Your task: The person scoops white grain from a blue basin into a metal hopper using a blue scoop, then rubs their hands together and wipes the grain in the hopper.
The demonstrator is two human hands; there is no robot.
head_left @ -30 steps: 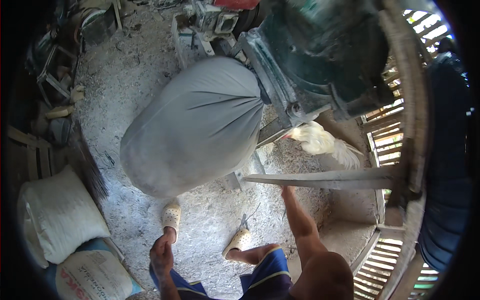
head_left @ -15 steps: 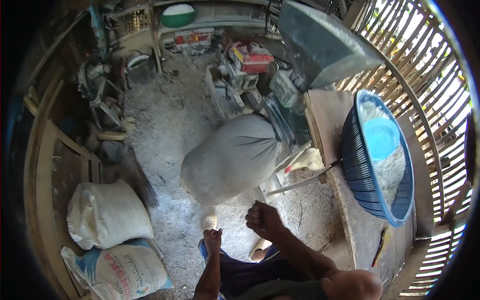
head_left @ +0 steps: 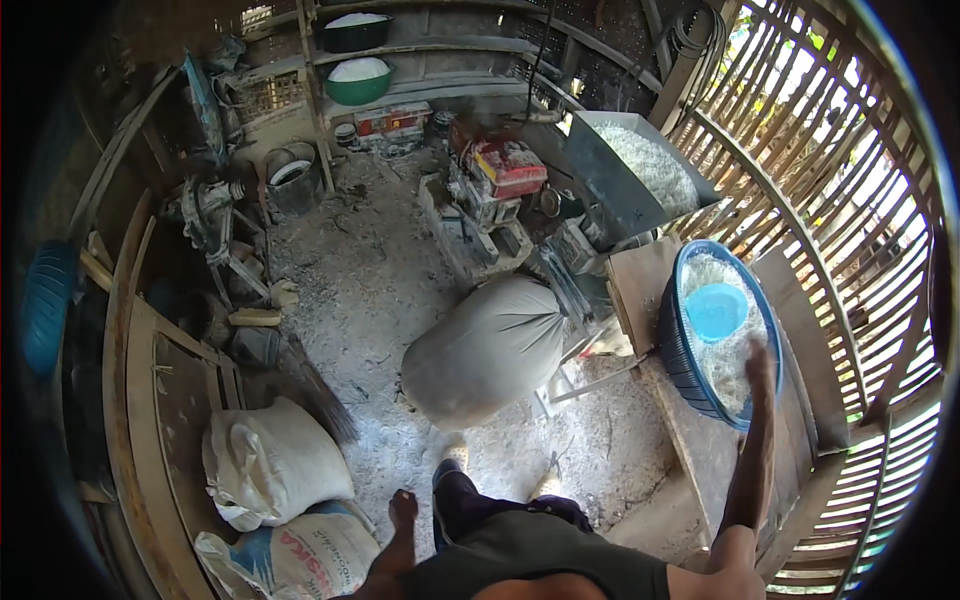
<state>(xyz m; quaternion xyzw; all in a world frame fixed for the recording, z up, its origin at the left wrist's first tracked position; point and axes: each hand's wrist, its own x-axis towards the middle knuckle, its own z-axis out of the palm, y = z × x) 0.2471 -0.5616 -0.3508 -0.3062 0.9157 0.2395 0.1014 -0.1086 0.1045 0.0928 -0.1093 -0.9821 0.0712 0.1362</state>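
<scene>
My right hand [head_left: 761, 366] is stretched out over the right side of a blue slatted plastic basket [head_left: 678, 355]. White, flaky material [head_left: 722, 368] fills the basket, and a light blue plastic bowl [head_left: 716, 312] rests on it, just left of my hand. The fingers are blurred, so their pose does not show. My left hand [head_left: 404, 509] hangs low beside my left leg, fingers curled in, with nothing seen in it. Ahead of my feet, a bulging grey cloth sack [head_left: 480, 355] reaches toward the machine.
A metal hopper [head_left: 612, 185] full of white material stands beyond the basket, by a red engine [head_left: 508, 168]. Two stuffed sacks, one plain white [head_left: 275, 465] and one printed [head_left: 305, 555], lie at left. A wooden table [head_left: 690, 450] carries the basket; slatted bamboo walls the right.
My right hand has moved from in front of my body out to the basket at right. My left hand has lowered to my side. The view has tilted up, showing the hopper's contents.
</scene>
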